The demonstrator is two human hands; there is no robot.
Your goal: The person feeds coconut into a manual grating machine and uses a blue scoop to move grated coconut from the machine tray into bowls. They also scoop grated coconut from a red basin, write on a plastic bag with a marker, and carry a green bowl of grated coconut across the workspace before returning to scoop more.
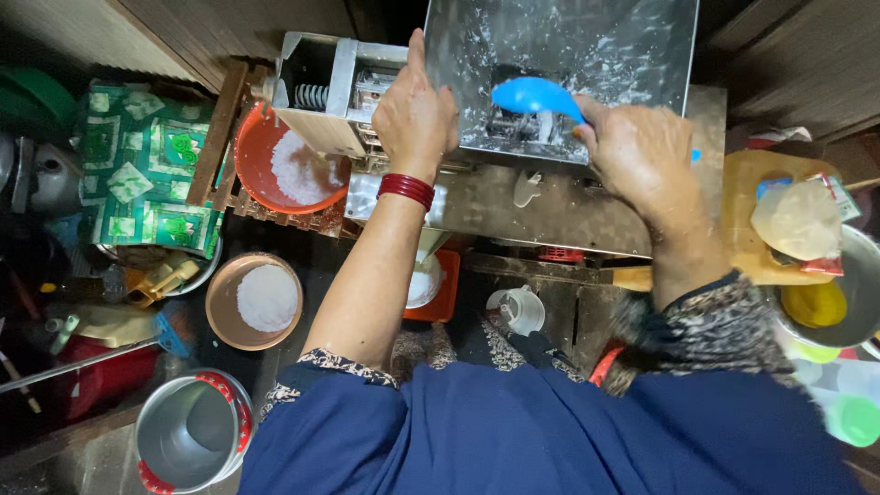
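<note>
**Two hands at the metal hopper, blue scoop inside**

While the left hand lies flat against the left edge of the metal hopper at the top centre of the frame, fingers together and pointing up, it grips nothing; a stack of red bangles circles its wrist. Right of it, the right hand is closed around the handle of a blue scoop, whose bowl reaches into the hopper just above the dark opening at its bottom. White flecks cling to the hopper's steel walls.

Left of the hopper, the machine's side housing shows a coiled screw part, and below that an orange basin sits on a slatted wooden rack, holding a heap of white grated stuff. Lower left, a brown bowl holds a smaller white heap. At the bottom left corner stands an empty steel pot with a red-patterned rim. Under the person's left forearm, an orange tray with white contents is partly hidden. At the right edge, a yellow board carries a packet, beside a steel pot holding something yellow. Green patterned cloth fills the upper left.
</note>
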